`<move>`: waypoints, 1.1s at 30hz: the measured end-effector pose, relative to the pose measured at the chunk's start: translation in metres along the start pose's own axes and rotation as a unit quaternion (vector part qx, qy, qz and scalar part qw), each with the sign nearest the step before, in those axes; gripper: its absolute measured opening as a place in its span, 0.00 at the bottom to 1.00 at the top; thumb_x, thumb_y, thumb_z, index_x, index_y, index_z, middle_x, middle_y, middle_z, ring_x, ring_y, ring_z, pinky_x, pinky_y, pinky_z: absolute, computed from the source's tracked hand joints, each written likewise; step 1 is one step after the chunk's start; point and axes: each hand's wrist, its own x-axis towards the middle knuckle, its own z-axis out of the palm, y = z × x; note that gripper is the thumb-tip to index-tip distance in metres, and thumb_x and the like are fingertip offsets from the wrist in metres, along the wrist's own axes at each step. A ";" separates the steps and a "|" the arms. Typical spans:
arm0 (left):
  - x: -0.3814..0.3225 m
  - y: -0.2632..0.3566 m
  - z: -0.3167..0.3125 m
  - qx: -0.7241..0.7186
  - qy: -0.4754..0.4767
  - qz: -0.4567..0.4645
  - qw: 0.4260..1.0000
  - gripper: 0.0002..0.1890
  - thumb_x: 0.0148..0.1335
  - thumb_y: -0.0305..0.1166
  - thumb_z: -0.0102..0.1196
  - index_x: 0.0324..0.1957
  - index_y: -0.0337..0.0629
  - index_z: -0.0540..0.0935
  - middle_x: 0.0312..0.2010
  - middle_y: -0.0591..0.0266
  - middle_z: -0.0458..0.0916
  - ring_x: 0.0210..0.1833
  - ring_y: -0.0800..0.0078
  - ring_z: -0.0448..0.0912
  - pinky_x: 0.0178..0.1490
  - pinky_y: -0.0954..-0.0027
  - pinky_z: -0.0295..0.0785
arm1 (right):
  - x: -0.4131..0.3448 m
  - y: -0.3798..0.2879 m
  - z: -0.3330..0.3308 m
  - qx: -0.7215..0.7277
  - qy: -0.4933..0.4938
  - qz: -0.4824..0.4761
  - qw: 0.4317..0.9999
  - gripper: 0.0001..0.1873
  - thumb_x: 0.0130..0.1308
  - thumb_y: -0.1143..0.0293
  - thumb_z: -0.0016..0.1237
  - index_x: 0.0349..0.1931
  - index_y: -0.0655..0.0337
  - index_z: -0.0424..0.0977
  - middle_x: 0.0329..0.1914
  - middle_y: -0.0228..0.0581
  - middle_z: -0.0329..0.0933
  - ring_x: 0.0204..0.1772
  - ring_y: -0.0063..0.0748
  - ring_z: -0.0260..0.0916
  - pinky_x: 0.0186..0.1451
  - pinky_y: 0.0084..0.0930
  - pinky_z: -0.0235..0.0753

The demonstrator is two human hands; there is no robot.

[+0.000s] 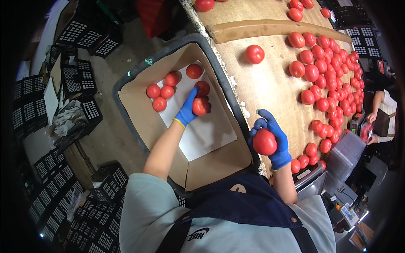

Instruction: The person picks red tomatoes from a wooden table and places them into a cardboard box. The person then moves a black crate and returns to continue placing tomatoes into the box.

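My left hand (189,109), in a blue glove, is inside a black crate (126,123) lined with cardboard and white paper. Its fingers close round a red tomato (200,106); another tomato (203,89) touches its fingertips, and whether it is gripped too cannot be told. Several more tomatoes (166,92) lie at the crate's far and left parts. Over the near edge of the wooden table (269,85), my right hand (274,139), gloved as well, holds a large tomato (264,141) against its palm and curled fingers.
Many tomatoes (330,77) spread over the table's right side, behind a low padded divider (278,28). Clear plastic containers (345,155) stack beside a scale (308,175). A co-worker's hands (372,139) hold a pack at the far right. Black crates (79,79) stand at left.
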 end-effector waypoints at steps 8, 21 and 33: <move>-0.108 -0.013 0.094 -0.008 -0.240 -0.102 0.965 0.41 0.60 0.67 0.35 0.49 0.32 0.72 0.29 0.55 0.77 0.23 0.53 0.76 0.23 0.58 0.73 | 0.009 -0.006 0.023 -0.382 -0.036 0.002 0.923 0.36 0.57 0.74 0.55 0.67 0.60 0.56 0.54 0.43 0.68 0.51 0.31 0.70 0.55 0.27 0.71; -0.138 -0.048 0.147 0.133 -0.194 -0.144 0.961 0.33 0.62 0.60 0.44 0.53 0.38 0.71 0.35 0.49 0.79 0.34 0.57 0.81 0.36 0.59 0.80 | -0.004 -0.013 0.014 -0.511 -0.034 -0.034 0.858 0.36 0.51 0.61 0.64 0.60 0.56 0.64 0.53 0.43 0.73 0.54 0.33 0.72 0.58 0.30 0.72; -0.127 -0.080 0.185 0.049 -0.242 -0.098 0.964 0.34 0.60 0.35 0.53 0.67 0.40 0.57 0.51 0.54 0.72 0.48 0.60 0.77 0.51 0.57 0.77 | -0.022 -0.028 -0.041 -0.223 0.015 -0.003 0.975 0.31 0.61 0.59 0.54 0.62 0.60 0.59 0.51 0.46 0.72 0.54 0.40 0.72 0.57 0.31 0.73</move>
